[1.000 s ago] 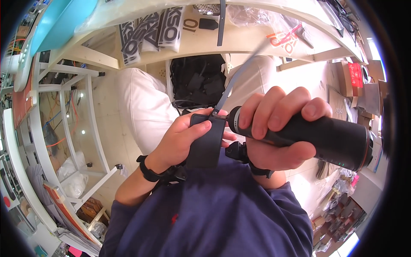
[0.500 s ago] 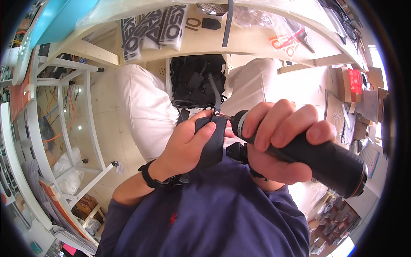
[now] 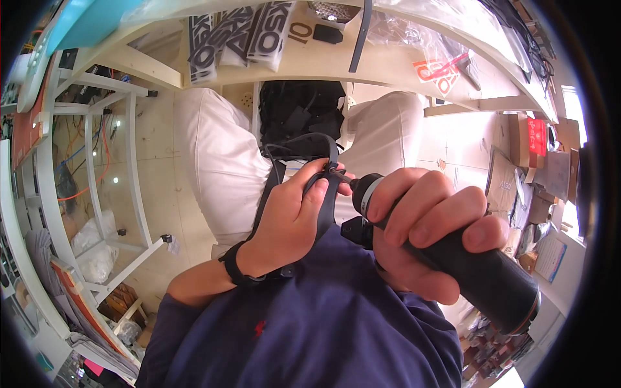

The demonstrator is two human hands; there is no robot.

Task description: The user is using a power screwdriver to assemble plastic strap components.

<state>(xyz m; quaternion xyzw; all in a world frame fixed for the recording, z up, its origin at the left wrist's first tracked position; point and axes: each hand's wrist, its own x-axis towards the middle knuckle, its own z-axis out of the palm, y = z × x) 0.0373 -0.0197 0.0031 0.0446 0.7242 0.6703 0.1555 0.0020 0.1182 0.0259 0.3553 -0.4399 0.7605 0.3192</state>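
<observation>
My left hand (image 3: 284,216) is closed on a black strap (image 3: 331,152) with a flat black piece attached, held in front of my chest. The strap's free part curves up and to the left over my lap. My right hand (image 3: 440,216) wraps around a thick black cylindrical electric screwdriver (image 3: 495,284). Its bit (image 3: 343,178) points left and meets the strap's end near my left fingertips; the exact contact is too small to make out. Between my knees, a bin holds a heap of black pieces (image 3: 301,113).
A pale wooden bench (image 3: 388,74) crosses ahead, bearing printed plastic packets (image 3: 272,35), a small black block (image 3: 328,33), a tray of shiny small parts (image 3: 333,11) and a hanging black strip (image 3: 360,39). A white metal frame (image 3: 132,168) stands left; cardboard boxes (image 3: 517,145) are stacked right.
The flat black piece has turned more edge-on in my left hand, and the strap has swung from upright into a leftward curve. The screwdriver's rear end has dipped, its bit still at the strap.
</observation>
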